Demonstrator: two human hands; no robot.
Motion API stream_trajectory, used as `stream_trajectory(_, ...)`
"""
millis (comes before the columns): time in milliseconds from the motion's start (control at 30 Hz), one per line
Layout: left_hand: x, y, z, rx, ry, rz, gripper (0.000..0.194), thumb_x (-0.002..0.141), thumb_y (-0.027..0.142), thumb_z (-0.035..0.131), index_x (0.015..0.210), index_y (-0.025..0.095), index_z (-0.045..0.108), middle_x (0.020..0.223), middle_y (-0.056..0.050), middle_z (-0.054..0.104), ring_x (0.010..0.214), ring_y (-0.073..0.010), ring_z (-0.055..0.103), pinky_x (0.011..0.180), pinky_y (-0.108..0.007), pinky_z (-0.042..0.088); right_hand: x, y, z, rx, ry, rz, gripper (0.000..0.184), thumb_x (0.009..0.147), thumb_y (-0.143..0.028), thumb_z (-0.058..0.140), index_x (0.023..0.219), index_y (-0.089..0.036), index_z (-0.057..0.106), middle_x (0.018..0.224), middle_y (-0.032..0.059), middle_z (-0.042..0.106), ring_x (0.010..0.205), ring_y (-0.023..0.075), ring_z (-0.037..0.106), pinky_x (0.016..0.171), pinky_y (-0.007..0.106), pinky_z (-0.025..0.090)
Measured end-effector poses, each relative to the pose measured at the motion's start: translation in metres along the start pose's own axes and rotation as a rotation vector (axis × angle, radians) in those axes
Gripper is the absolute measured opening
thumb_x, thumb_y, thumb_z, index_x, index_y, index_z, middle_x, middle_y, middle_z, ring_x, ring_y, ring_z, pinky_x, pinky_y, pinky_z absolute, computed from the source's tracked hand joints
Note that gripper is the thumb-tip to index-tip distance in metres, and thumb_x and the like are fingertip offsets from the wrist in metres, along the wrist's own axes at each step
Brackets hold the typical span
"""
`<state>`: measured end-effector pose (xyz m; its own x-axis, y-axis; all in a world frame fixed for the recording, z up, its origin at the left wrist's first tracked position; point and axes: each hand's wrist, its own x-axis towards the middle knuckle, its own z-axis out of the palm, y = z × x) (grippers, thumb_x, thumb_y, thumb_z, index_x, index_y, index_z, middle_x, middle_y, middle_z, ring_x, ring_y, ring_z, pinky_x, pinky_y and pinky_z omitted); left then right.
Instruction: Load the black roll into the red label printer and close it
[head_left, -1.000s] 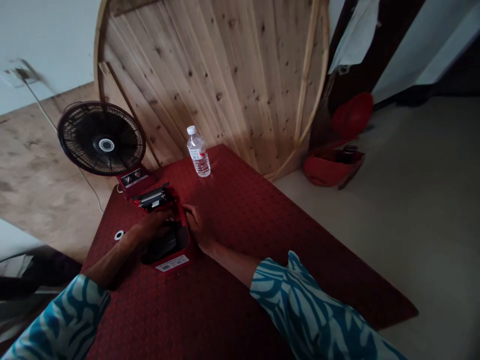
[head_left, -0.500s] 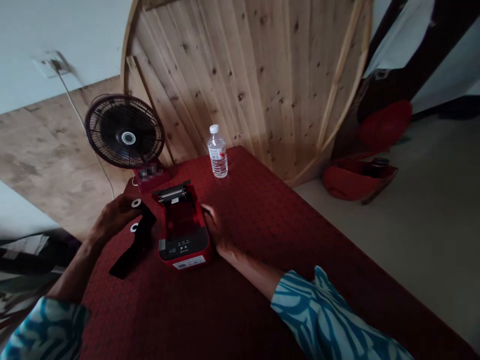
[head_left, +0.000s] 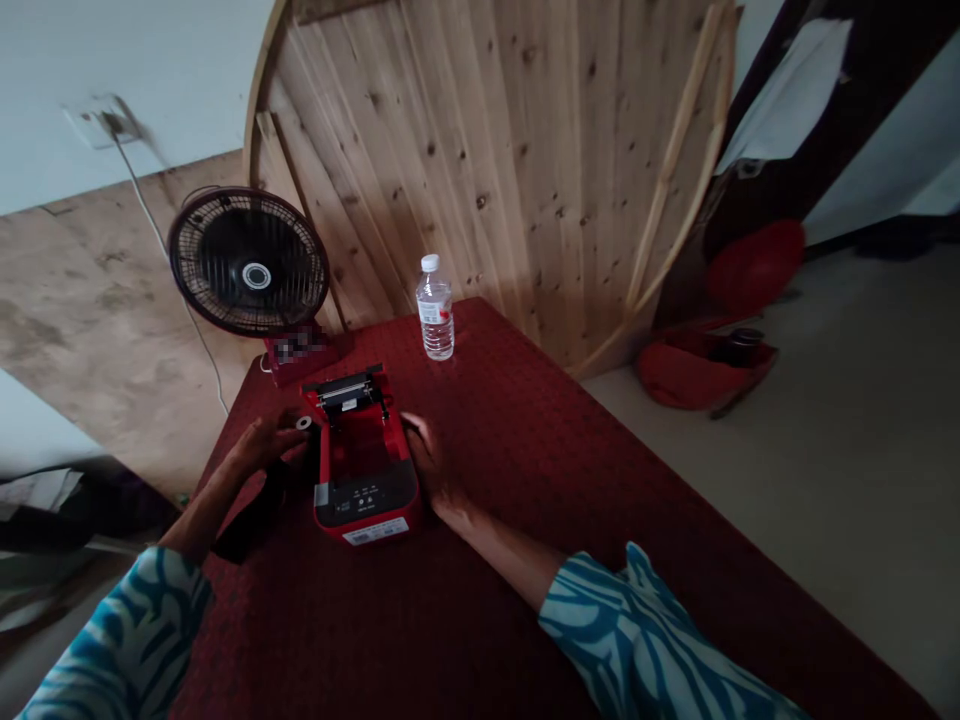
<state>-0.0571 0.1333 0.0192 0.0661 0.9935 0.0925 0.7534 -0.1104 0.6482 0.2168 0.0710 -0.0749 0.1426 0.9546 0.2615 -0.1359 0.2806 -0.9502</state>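
A small red label printer point(head_left: 365, 478) stands on the red table point(head_left: 480, 560) with its lid point(head_left: 345, 390) tipped open toward the fan. My left hand point(head_left: 261, 446) is just left of the printer. Its fingers pinch a black ribbon roll with a white core point(head_left: 304, 423) beside the open bay. The black strip point(head_left: 247, 512) trails down under my wrist onto the table. My right hand point(head_left: 429, 466) presses against the printer's right side, fingers curled on its edge.
A black desk fan point(head_left: 249, 262) on a red base stands behind the printer, and a water bottle point(head_left: 436, 308) is to its right. A large round wooden board point(head_left: 495, 150) leans against the wall. Red bags point(head_left: 705, 355) lie on the floor at right.
My left hand came out of the printer with the black ribbon roll, swung left, and now brings it back beside the open bay. My right hand stayed on the printer's side.
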Motion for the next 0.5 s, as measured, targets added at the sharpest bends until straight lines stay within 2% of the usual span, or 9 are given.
stream_trajectory(100,-0.017,-0.013,-0.025,-0.071,0.04,-0.027,0.081,0.055,0.078,0.069,0.111,0.019,0.067,0.115,-0.013,0.073,0.11,-0.0331,0.067,0.096,-0.044,0.053,0.0,-0.001,-0.001,0.01,-0.003,0.006,0.036,0.089,-0.039,0.044,0.117,-0.024,0.062,0.123,0.0059,0.066,0.118,0.0208,0.057,0.106,0.04,0.041)
stream_trajectory(167,-0.034,-0.023,-0.039,-0.093,0.048,-0.065,0.083,0.057,0.079,0.068,0.113,0.018,0.066,0.117,-0.016,0.072,0.114,-0.0347,0.065,0.1,-0.048,0.05,0.0,-0.003,-0.001,0.013,-0.004,0.011,0.036,0.09,-0.039,0.044,0.117,-0.024,0.061,0.122,0.0061,0.067,0.118,0.0213,0.057,0.106,0.04,0.041)
stream_trajectory(233,-0.051,-0.032,-0.045,-0.096,0.015,-0.094,0.081,0.056,0.075,0.072,0.113,0.017,0.067,0.118,-0.017,0.071,0.116,-0.0359,0.063,0.102,-0.049,0.049,-0.001,-0.004,0.0,0.008,-0.002,0.011,0.035,0.09,-0.039,0.044,0.116,-0.023,0.061,0.121,0.0066,0.067,0.118,0.0227,0.058,0.105,0.041,0.041)
stream_trajectory(333,-0.067,-0.041,-0.039,-0.081,-0.042,-0.099,0.073,0.06,0.067,0.074,0.114,0.017,0.068,0.123,-0.015,0.07,0.116,-0.0349,0.063,0.099,-0.046,0.051,-0.001,-0.006,0.001,0.014,0.005,0.01,0.034,0.09,-0.038,0.044,0.115,-0.023,0.062,0.121,0.0075,0.067,0.118,0.025,0.058,0.104,0.043,0.042)
stream_trajectory(500,-0.07,-0.046,-0.019,-0.103,-0.061,-0.092,0.061,0.062,0.064,0.073,0.1,0.017,0.07,0.093,-0.01,0.077,0.091,-0.0327,0.071,0.08,-0.042,0.057,-0.001,-0.006,0.001,0.031,0.019,0.017,0.035,0.088,-0.04,0.045,0.114,-0.024,0.062,0.119,0.0071,0.067,0.115,0.0237,0.059,0.103,0.045,0.043)
